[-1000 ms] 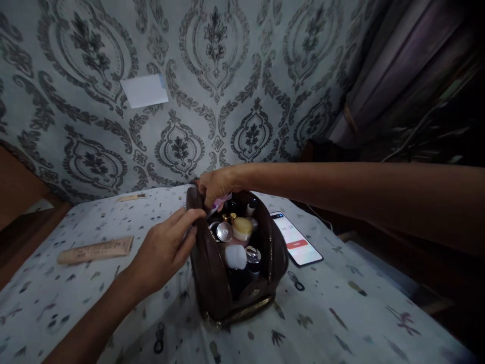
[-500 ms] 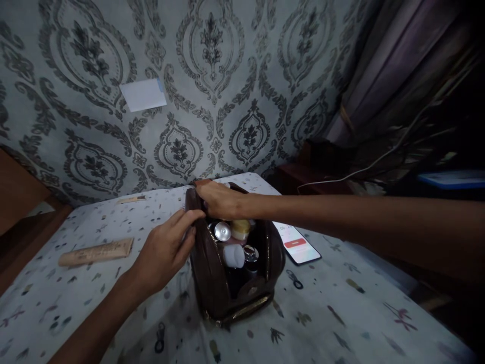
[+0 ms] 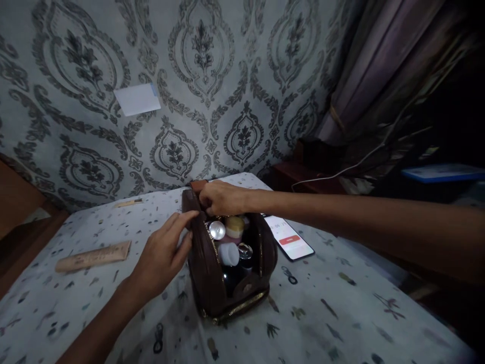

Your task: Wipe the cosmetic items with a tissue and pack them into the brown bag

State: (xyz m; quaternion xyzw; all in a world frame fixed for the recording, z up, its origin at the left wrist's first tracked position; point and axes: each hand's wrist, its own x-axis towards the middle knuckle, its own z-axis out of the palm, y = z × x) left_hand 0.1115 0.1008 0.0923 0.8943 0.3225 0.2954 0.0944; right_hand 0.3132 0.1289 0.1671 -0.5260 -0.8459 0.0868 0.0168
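Observation:
A dark brown zip-up toiletry bag (image 3: 206, 273) stands open on the patterned sheet. Inside are a silver round cap (image 3: 217, 230), a jar with a yellowish lid (image 3: 235, 226), a white cap (image 3: 229, 254) and a shiny dark-bodied bottle (image 3: 245, 251). My left hand (image 3: 162, 250) pinches the bag's left rim between thumb and fingers. At the far end of the opening, my right hand (image 3: 223, 197) is curled, its fingertips hidden inside the rim. Just behind it shows an orange-brown piece (image 3: 198, 185), perhaps a strap.
Right of the bag lies a lit phone (image 3: 291, 240). A beige tube (image 3: 94, 256) rests to the left, with a thin tan item (image 3: 129, 202) farther back. The patterned wall (image 3: 204, 121) rises behind the bed. A white cable (image 3: 341, 177) hangs at the right.
My right hand's fingers have curled in and drawn slightly back from the bag's far end, uncovering more of the orange-brown piece. My left hand keeps its grip. The view has shifted a little.

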